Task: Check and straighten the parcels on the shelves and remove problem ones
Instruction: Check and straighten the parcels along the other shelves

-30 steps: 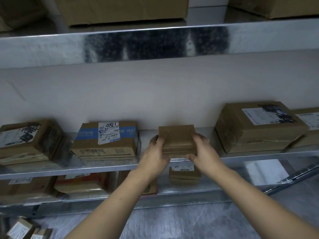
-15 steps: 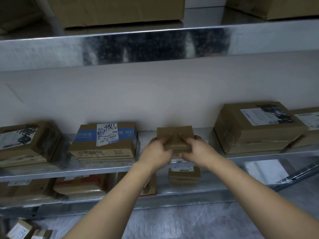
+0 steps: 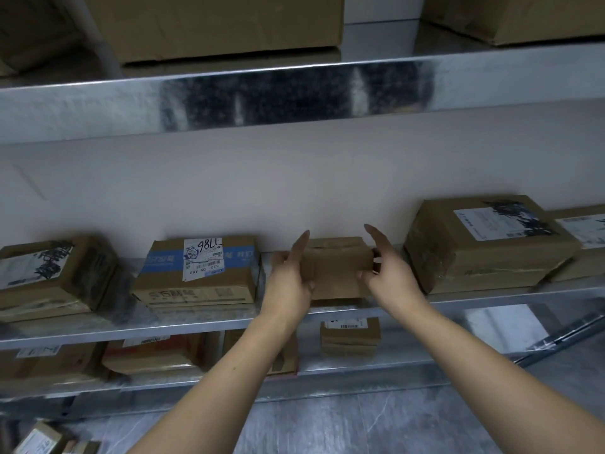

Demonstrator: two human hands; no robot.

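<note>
A small plain brown parcel (image 3: 337,268) sits on the middle shelf (image 3: 203,326), between a blue-taped parcel (image 3: 199,273) with a white label and a large brown parcel (image 3: 487,247). My left hand (image 3: 289,280) presses its left side, with the thumb on the lower front corner. My right hand (image 3: 388,270) is at its right side, with the thumb on the front face. The fingers of both hands point straight up past the parcel's top corners.
Another labelled parcel (image 3: 49,273) lies at the far left and one (image 3: 586,234) at the far right. The lower shelf (image 3: 409,362) holds several parcels, a small one (image 3: 350,337) right below my hands. Big cartons (image 3: 222,24) stand on the top shelf (image 3: 327,93). Loose parcels (image 3: 42,440) lie on the floor.
My hands covered the parcel's front half a second ago. They have slid out to its sides and the fingers have straightened. The parcel stays in the same spot.
</note>
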